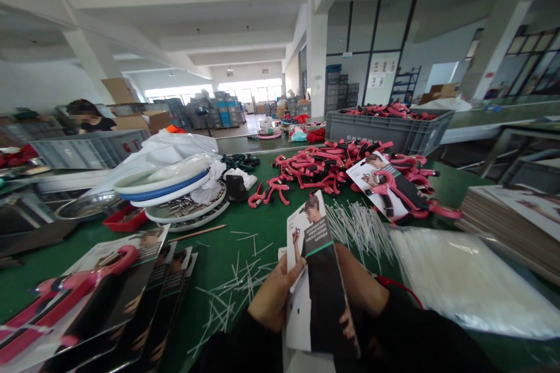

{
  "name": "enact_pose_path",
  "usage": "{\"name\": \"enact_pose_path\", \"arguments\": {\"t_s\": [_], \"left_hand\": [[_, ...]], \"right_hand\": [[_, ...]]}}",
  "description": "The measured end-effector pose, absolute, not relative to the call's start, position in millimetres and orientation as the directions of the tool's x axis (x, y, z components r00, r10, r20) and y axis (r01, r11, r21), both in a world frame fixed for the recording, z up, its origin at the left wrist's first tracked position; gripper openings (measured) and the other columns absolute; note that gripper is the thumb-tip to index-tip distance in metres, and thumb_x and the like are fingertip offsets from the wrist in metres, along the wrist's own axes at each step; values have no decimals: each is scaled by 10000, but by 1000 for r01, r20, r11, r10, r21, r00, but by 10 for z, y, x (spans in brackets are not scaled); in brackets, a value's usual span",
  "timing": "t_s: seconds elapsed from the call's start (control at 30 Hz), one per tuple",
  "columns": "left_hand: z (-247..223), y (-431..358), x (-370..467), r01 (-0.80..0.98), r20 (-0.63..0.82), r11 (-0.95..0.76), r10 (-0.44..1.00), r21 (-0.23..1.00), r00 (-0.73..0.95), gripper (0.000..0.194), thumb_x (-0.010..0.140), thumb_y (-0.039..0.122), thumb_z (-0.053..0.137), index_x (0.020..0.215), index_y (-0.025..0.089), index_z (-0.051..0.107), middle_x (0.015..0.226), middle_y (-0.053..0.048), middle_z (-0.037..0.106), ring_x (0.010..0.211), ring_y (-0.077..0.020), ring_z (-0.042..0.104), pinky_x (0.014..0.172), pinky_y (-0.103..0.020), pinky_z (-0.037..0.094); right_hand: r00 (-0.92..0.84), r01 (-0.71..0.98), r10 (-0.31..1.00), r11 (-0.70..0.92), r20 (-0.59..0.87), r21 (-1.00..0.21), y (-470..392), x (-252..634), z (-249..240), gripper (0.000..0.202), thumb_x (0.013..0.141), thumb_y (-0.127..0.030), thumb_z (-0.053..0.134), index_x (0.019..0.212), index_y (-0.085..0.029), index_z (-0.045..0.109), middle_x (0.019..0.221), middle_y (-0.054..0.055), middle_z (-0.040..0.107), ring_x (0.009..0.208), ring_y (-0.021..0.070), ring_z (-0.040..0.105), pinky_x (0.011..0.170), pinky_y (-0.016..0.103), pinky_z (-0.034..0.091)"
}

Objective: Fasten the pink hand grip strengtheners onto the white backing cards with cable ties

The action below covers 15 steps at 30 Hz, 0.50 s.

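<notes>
Upright in front of me is a printed backing card point(326, 280) with a white and black face. My left hand point(275, 291) is closed on its left edge, thumb across the front. Behind the card's right side is my right hand point(356, 280), its fingers hidden. Loose white cable ties point(356, 230) lie just beyond, and more scattered cable ties point(236, 285) lie to the left. At the left front, pink-handled pliers point(83, 285) rest fastened on a stack of similar cards point(170, 297). Another card with pliers point(385, 186) lies against a heap of pink pliers point(315, 166).
A clear bag of cable ties point(472, 280) lies at right, beside a card stack point(503, 215). Behind stands a grey crate point(389, 131) of pliers. Round trays point(188, 210), a red tray point(126, 218) and a wooden stick point(199, 233) are at left. A person point(94, 119) sits farther back.
</notes>
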State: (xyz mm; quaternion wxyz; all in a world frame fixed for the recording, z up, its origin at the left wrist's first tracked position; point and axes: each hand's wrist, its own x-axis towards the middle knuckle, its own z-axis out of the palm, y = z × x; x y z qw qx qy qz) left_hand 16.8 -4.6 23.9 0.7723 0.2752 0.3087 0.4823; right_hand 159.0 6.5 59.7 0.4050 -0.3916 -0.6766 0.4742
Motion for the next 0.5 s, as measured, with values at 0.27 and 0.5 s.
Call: {"name": "enact_pose_path", "arguments": {"t_s": [0.27, 0.5], "left_hand": [[220, -58, 84, -776, -245, 488, 873, 399, 422, 262, 716, 243, 672, 952, 158, 598, 518, 75, 477, 331, 2, 353, 317, -87, 228], [-101, 42, 22, -786, -79, 512, 851, 347, 520, 390, 734, 267, 646, 1113, 233, 560, 556, 77, 456, 353, 0, 336, 312, -85, 207]], "right_hand": [[-521, 672, 844, 499, 130, -547, 8, 1546, 862, 216, 792, -223, 441, 669, -149, 602, 717, 41, 632, 647, 134, 528, 572, 239, 324], [-686, 684, 716, 696, 132, -219, -57, 1553, 1015, 202, 793, -244, 433, 773, -180, 624, 742, 39, 663, 669, 161, 580, 574, 255, 318]]}}
